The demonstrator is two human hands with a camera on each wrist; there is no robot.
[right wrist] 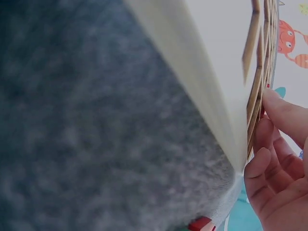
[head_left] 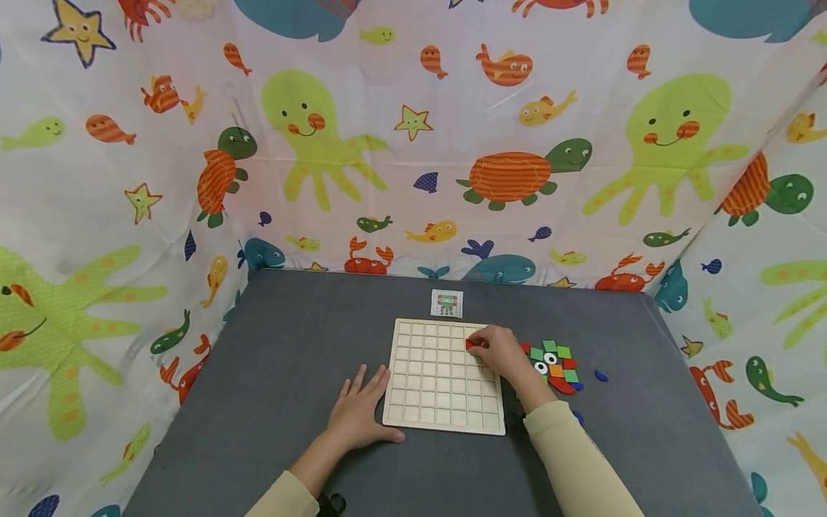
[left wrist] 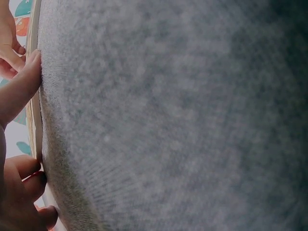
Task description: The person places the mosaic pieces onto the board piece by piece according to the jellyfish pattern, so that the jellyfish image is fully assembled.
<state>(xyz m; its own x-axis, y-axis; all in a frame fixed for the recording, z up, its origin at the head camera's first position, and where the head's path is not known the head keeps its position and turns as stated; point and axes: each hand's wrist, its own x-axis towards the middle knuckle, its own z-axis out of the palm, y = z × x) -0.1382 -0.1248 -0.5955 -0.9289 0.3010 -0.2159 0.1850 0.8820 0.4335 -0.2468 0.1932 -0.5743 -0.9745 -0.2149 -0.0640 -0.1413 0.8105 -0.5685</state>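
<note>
A pale wooden board (head_left: pixel 429 377) with a grid of square recesses lies on the grey table. My left hand (head_left: pixel 359 413) rests at its lower left corner, fingers spread along the left edge and thumb by the front edge. In the left wrist view, that thumb (left wrist: pixel 21 91) touches the side of the board. Over the upper right of the grid, my right hand (head_left: pixel 499 352) pinches a small red tile (head_left: pixel 469 345). Its fingers mostly hide the tile in the right wrist view, where the right hand (right wrist: pixel 281 163) appears above the board's edge.
Right of the board, a cluster of green, red, orange and eye-patterned tiles (head_left: pixel 555 370) lies partly behind the right forearm. A blue piece (head_left: pixel 601 375) sits farther right. Behind the board is a small card (head_left: pixel 446 303) with a robot-like picture. A sea-animal curtain (head_left: pixel 400 79) surrounds the table.
</note>
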